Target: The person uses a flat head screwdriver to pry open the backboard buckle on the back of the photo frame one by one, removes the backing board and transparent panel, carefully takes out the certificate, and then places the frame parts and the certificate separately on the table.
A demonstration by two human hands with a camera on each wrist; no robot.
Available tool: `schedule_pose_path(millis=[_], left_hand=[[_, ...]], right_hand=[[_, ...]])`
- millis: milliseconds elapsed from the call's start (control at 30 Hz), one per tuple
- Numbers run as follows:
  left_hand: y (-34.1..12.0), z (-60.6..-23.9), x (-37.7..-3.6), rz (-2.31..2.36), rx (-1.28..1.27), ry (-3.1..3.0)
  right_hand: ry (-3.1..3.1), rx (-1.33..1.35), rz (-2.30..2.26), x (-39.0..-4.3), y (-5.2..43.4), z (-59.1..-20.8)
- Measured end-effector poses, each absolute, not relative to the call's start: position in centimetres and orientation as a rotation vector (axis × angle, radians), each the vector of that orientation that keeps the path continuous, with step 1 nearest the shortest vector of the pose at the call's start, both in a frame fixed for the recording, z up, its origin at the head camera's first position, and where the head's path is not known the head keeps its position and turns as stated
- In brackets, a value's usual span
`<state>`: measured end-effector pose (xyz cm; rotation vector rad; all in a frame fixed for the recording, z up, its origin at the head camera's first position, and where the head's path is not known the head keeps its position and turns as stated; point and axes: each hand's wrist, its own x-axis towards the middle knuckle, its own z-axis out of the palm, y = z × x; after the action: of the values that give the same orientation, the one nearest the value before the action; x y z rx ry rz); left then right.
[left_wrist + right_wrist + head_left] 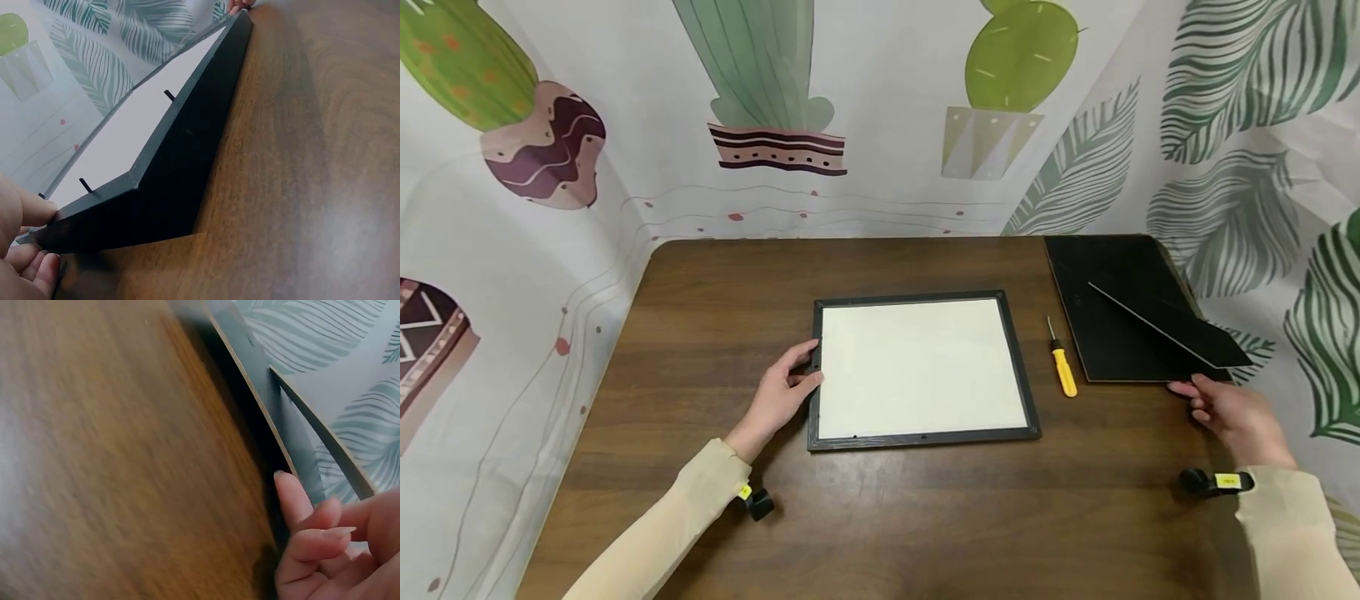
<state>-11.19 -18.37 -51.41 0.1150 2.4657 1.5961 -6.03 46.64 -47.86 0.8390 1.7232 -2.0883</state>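
A black picture frame lies on the table, a white sheet filling its inside; small dark tabs stand up along its inner edge in the left wrist view. My left hand pinches the frame's left side, thumb on top and fingers below. At the right, my right hand holds the near edge of a black backing board, by its right corner; the thumb's contact is partly hidden. A hinged stand leg sticks up from that board. In the right wrist view one fingertip meets the board's edge.
Between frame and board lies a screwdriver with a yellow handle, tip pointing away. The wooden table meets a patterned cloth at the back and sides. The board reaches the table's right edge.
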Motion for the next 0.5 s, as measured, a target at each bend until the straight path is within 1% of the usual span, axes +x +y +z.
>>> schedule_pose_path(millis=[200,400,500], left_hand=[[-18.32,-51.11,-11.53,1.575,0.135,2.490],[-18.18,-51.00,-11.59,1.561,0.132,2.501],[-18.16,-51.00,-11.68,1.567,0.125,2.500]], right_hand=[[1.763,0.756,-1.978,-6.67,47.19,-47.92],[1.780,0.761,-1.930,-6.82,47.55,-47.92],[1.883,0.771,-1.814,-6.79,47.49,-47.81]])
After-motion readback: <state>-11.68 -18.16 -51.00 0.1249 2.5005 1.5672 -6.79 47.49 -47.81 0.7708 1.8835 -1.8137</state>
